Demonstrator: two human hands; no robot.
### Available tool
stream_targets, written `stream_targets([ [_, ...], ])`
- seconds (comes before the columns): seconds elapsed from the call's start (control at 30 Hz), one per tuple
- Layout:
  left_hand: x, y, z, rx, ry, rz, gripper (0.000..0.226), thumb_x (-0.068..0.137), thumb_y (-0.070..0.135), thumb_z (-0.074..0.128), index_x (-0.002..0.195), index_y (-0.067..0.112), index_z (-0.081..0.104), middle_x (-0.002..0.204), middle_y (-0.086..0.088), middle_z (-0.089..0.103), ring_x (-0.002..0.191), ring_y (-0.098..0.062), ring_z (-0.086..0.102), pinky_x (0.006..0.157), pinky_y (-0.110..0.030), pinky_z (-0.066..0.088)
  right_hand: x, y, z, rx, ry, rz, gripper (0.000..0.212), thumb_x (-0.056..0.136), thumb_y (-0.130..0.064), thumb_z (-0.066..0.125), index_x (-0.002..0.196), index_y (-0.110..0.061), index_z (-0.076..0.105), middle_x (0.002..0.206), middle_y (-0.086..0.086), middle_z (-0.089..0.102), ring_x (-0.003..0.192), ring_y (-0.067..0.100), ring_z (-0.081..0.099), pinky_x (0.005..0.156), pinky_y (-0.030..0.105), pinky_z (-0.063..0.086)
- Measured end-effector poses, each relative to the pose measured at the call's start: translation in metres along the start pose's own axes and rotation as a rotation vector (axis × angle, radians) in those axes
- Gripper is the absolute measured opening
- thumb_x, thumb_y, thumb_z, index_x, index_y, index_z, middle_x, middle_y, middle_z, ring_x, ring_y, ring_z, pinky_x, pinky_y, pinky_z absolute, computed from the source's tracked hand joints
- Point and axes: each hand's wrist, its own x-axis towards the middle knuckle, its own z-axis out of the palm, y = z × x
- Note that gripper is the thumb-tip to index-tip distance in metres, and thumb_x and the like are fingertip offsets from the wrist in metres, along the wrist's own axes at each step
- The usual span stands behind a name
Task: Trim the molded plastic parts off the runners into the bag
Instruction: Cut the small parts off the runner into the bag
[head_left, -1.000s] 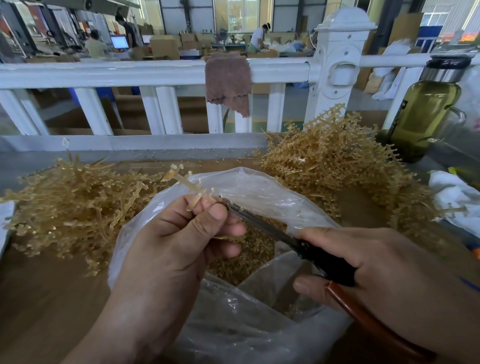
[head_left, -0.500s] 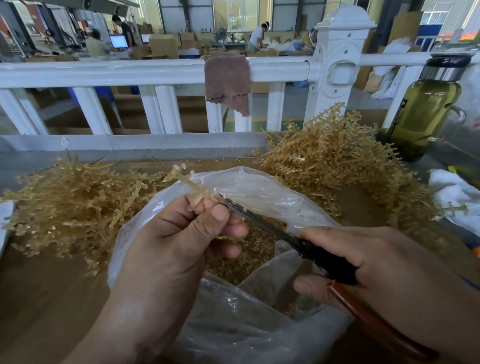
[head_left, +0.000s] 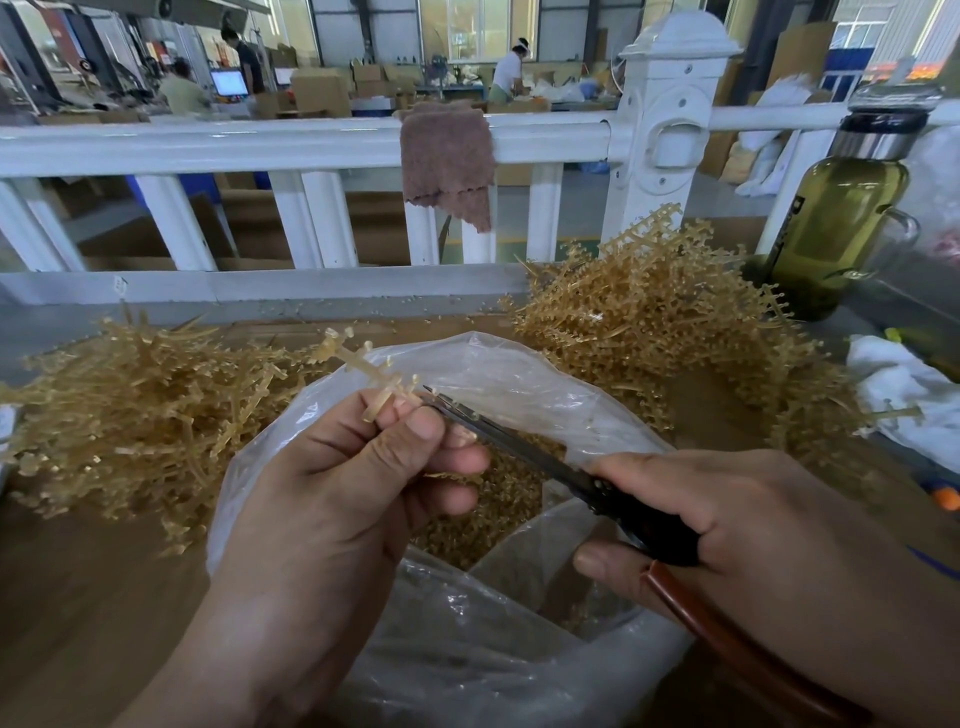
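Runner (head_left: 358, 358) is sitting in our left hand (head_left: 332, 493), which is pinching its lower end between thumb and curled fingers, just over the far rim of the bag (head_left: 519, 369). Its long axis is pointing up and away to the left, out past that rim, with a few small parts hanging on the stem. Our right hand (head_left: 753, 530) is wrapping its fingers round the cutter (head_left: 519, 441) handles over the bag's right side. The blades are lying diagonally toward the runner, with the tip touching it right beside our left fingertips. Blade gap: we cannot tell. We are judging the snip as coming there, across the stem, so that parts are dropping straight down. Trimmed parts (head_left: 509, 509) are piling up inside the bag. Left heap (head_left: 130, 410) and right heap (head_left: 649, 322) of runners are flanking it, and a bottle (head_left: 841, 218) is standing beyond the bag, far right.
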Motion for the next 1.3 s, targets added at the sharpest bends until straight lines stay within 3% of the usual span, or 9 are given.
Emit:
stream_targets([
  [0.43,0.0010,-0.0017,-0.0013,-0.006,0.010,0.005,0.006,0.069,0.026,0.073,0.069,0.020,0.075,0.074,-0.007,0.071,0.068,-0.016,0.072,0.052,-0.022,0.054,0.0001,-0.0001,0.0015,-0.002,0.010,-0.015,0.053,0.080,-0.075,0.042,0.096,-0.031,0.065,0.074,-0.014,0.063,0.069,0.004,0.060,0.056,0.026,0.046],
  [0.73,0.0009,-0.0026,-0.0025,-0.012,0.016,-0.001,0.014,0.064,0.029,0.075,0.071,0.017,0.073,0.075,-0.008,0.071,0.068,-0.017,0.073,0.053,-0.023,0.055,0.0004,-0.0007,0.0014,-0.001,0.002,0.002,0.056,0.077,-0.078,0.037,0.097,-0.033,0.064,0.077,-0.015,0.063,0.073,0.003,0.060,0.062,0.027,0.047],
  [1.3,0.0011,-0.0049,-0.0042,0.028,-0.009,0.022,0.006,0.077,0.020,0.067,0.072,0.019,0.071,0.075,-0.009,0.070,0.069,-0.019,0.071,0.055,-0.025,0.056,0.0005,0.0071,0.0026,0.020,-0.011,-0.073,0.056,0.081,-0.082,0.042,0.097,-0.032,0.062,0.077,-0.016,0.060,0.071,0.002,0.059,0.060,0.023,0.046],
])
